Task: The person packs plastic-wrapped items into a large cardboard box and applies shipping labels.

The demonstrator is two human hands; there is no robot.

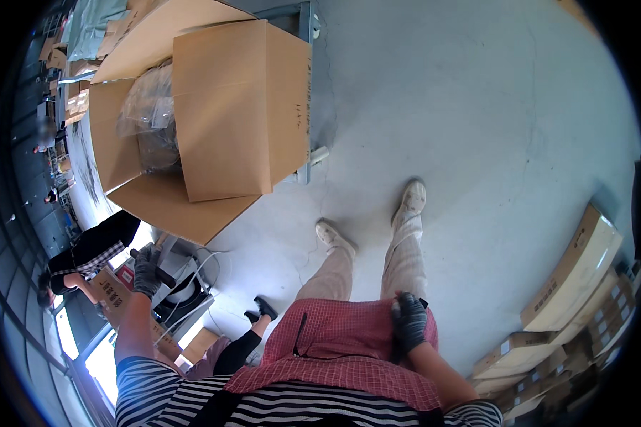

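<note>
My left hand, in a grey knitted glove, is raised at the left and wrapped round a tool with a black handle. What kind of tool it is, I cannot make out. Just above that hand is the lower flap of a big open carton, with clear plastic wrapping inside it. My right hand, gloved too, lies against the red checked apron at my waist. Its fingers are curled in, and a small dark bit shows beside them; whatever they hold is hidden.
The carton stands on a grey metal-framed table. Stacked cartons line the lower right. Other people are close by on the left, one in black near a smaller box. A machine with white cables sits below the carton.
</note>
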